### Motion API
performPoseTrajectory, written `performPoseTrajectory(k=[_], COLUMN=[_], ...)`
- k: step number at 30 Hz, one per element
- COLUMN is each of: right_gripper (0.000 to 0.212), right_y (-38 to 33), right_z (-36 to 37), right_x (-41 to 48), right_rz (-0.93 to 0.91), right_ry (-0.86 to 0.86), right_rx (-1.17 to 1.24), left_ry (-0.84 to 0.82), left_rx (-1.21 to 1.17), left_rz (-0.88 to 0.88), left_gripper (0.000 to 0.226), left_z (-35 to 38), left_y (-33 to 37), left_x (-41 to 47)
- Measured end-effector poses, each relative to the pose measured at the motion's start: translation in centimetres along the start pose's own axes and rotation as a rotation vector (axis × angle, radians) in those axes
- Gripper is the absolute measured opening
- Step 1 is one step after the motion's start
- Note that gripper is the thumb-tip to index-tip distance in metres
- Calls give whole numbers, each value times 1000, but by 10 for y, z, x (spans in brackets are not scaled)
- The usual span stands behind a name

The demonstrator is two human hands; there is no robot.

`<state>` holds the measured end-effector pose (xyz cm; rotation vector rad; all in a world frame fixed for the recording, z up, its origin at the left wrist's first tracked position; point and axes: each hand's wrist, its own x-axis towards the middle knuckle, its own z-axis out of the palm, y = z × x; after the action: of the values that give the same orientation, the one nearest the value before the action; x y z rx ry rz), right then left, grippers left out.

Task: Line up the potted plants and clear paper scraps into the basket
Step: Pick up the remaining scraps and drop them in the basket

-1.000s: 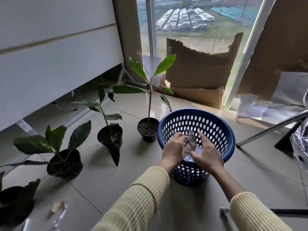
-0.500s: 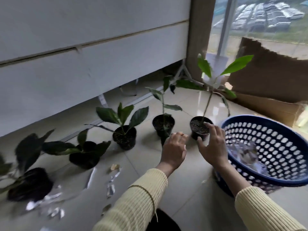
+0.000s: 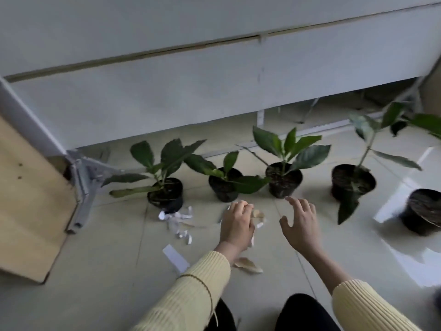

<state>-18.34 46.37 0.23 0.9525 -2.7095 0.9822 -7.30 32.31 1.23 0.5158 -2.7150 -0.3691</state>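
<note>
My left hand (image 3: 236, 223) curls loosely over paper scraps (image 3: 177, 220) on the floor (image 3: 107, 271) before the row of potted plants (image 3: 284, 173), gripping nothing I can see, my right hand (image 3: 300, 225) spread empty beside it.

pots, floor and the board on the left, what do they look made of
Pots: probably thin plastic, matte black; dull with no glaze, though blur leaves it open. Floor: glazed tile, pale and glossy; grout lines cross it and window light mirrors off it at the right. Board: wood or plywood, light tan and unpainted; faint grain and a flat cut edge show.
</note>
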Motion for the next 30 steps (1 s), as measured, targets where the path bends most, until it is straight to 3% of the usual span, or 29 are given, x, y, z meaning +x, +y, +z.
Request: performPoseTrajectory(k=[9, 16, 24, 27, 30], right_gripper=[53, 61, 110, 126, 126], right_y=[-68, -50, 8, 19, 23], right_z=[106, 158, 185, 189, 204], right_x=[-12, -12, -4, -10, -21], right_rz=[41, 369, 682, 871, 882], right_ry=[-316, -526, -755, -837, -839], right_rx=[142, 207, 58, 42, 48], left_ry=[-141, -289, -597, -625, -584], left_rx=[16, -48, -138, -164, -172], left_rz=[-388, -665, -907, -981, -1021], left_gripper=[36, 43, 83, 87, 85], left_z=[-1, 20, 56, 71, 88], left_y=[-146, -215, -250, -252, -251], left_x=[-57, -91, -109, -116, -122])
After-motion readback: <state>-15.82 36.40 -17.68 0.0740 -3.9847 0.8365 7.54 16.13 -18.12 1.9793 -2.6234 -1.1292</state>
